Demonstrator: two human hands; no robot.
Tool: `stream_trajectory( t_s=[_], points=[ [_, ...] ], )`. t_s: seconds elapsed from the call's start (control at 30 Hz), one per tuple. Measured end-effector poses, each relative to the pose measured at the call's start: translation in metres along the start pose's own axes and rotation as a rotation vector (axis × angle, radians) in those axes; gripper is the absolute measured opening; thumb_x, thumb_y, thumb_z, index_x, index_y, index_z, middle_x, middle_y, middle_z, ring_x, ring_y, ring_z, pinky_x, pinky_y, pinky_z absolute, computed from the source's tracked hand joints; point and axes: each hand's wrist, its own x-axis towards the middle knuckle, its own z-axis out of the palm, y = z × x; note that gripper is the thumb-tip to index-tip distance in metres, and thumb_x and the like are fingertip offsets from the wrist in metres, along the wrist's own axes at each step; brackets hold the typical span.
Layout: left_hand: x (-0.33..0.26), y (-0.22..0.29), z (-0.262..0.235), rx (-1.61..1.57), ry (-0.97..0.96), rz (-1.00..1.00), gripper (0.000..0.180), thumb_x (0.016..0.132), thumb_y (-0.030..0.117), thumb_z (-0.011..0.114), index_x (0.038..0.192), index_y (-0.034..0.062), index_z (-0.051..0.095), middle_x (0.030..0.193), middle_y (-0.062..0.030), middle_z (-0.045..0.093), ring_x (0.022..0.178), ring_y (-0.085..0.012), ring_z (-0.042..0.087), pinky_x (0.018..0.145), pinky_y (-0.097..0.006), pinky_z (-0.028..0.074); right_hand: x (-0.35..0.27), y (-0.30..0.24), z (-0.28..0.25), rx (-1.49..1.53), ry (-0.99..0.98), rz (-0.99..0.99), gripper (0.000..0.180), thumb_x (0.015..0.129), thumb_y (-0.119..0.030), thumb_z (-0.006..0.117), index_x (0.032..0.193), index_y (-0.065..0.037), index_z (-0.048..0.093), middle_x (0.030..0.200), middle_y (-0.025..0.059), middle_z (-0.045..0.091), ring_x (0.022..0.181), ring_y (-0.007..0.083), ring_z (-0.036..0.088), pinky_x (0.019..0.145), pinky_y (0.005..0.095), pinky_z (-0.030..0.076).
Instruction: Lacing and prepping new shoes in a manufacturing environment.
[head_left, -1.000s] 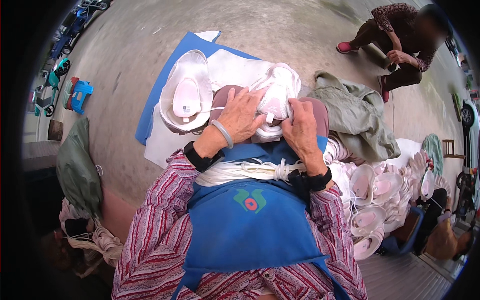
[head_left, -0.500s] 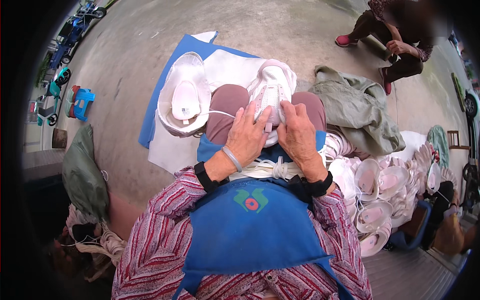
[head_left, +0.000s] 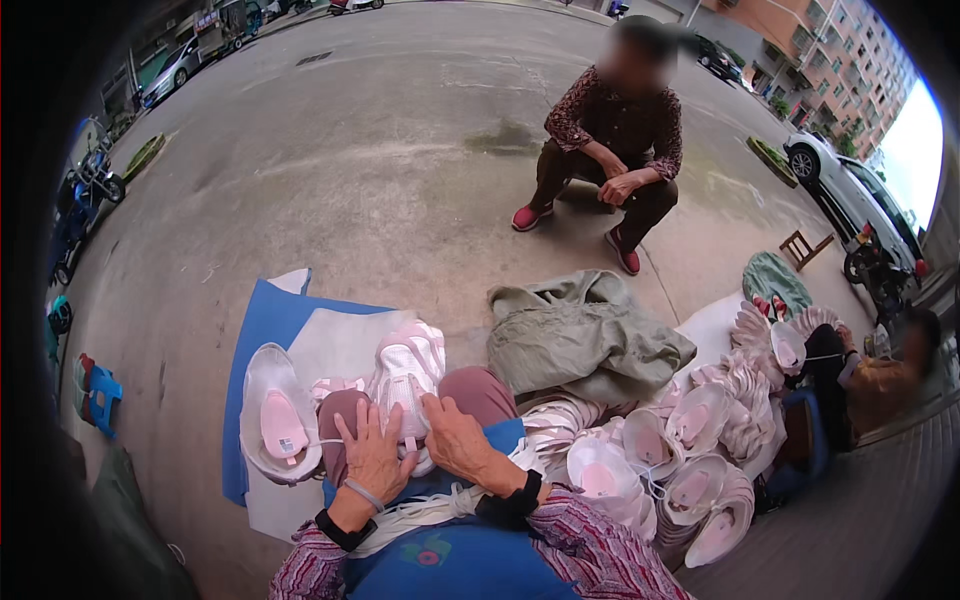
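A white-and-pink shoe upper (head_left: 408, 368) lies across my lap between my knees, its toe pointing away from me. My left hand (head_left: 374, 465) rests along its left edge with the fingers spread and stretched out. On the opposite edge, my right hand (head_left: 462, 440) has bent fingers closed on the upper; its thumb is partly hidden. Left of my knee lies another white upper (head_left: 256, 440) with a pink insole piece (head_left: 285, 422) inside and a white lace running toward my left hand. A bundle of white laces (head_left: 425, 522) lies over my blue apron (head_left: 440, 560).
Blue and white sheets (head_left: 262, 345) lie under the work. A grey-green cloth (head_left: 590, 335) sits beyond my right knee. Many pink-and-white uppers (head_left: 690, 440) are heaped at right. One person (head_left: 615, 130) sits opposite; another (head_left: 890, 375) sits far right. A blue stool (head_left: 103, 395) stands left.
My view has lifted and turned right, so the seated person and the street show more fully. Both hands remain at the shoe upper; my left fingers look more spread.
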Motion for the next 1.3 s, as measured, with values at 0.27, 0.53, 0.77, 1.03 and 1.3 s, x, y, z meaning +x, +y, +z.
stream_trajectory(
  t_s=[0.27, 0.53, 0.77, 1.03, 1.3],
  points=[
    [-0.004, -0.001, -0.005, 0.019, -0.020, 0.054, 0.081, 0.079, 0.038, 0.066, 0.142, 0.0008, 0.031, 0.139, -0.0268, 0.037, 0.138, -0.0427, 0.023, 0.107, -0.070, 0.003, -0.007, 0.003, 0.006, 0.019, 0.055, -0.046, 0.048, 0.078, -0.002, 0.054, 0.125, -0.001, 0.042, 0.096, 0.0238, 0.050, 0.078, 0.0475, 0.058, 0.068, 0.0522, 0.050],
    [-0.009, -0.011, -0.007, 0.018, 0.041, 0.070, 0.078, 0.080, 0.030, 0.069, 0.144, 0.0061, 0.031, 0.141, -0.0129, 0.041, 0.138, -0.0331, 0.029, 0.107, -0.067, 0.010, -0.004, 0.014, 0.001, 0.031, 0.099, -0.174, 0.046, 0.079, -0.005, 0.062, 0.122, -0.001, 0.047, 0.094, 0.0192, 0.053, 0.079, 0.0365, 0.058, 0.068, 0.0444, 0.050],
    [-0.029, -0.023, -0.007, -0.277, 0.261, 0.039, 0.042, 0.080, 0.015, 0.068, 0.119, 0.0095, 0.051, 0.124, -0.0084, 0.056, 0.125, -0.0311, 0.046, 0.106, -0.061, 0.025, -0.052, 0.031, -0.079, 0.328, 0.089, 0.089, 0.005, 0.082, -0.003, 0.064, 0.086, 0.000, 0.065, 0.080, 0.0054, 0.058, 0.066, 0.0110, 0.056, 0.062, 0.0240, 0.046],
    [-0.036, 0.012, -0.027, -0.716, 0.025, 0.060, 0.009, 0.082, 0.009, 0.066, 0.087, 0.0043, 0.060, 0.083, -0.0090, 0.063, 0.080, -0.0259, 0.059, 0.075, -0.036, 0.045, -0.096, 0.005, -0.049, -0.106, -0.081, -0.186, 0.014, 0.076, -0.002, 0.069, 0.089, -0.003, 0.065, 0.084, 0.0104, 0.057, 0.071, 0.0257, 0.059, 0.064, 0.0339, 0.048],
    [-0.043, 0.018, -0.018, -0.758, -0.074, 0.043, 0.009, 0.083, 0.009, 0.065, 0.087, 0.0036, 0.060, 0.081, -0.0103, 0.062, 0.079, -0.0286, 0.058, 0.071, -0.037, 0.046, -0.091, 0.005, -0.045, -0.213, -0.147, -0.243, 0.014, 0.075, -0.002, 0.065, 0.089, -0.004, 0.063, 0.086, 0.0095, 0.054, 0.079, 0.0265, 0.057, 0.068, 0.0358, 0.049]
  ],
)
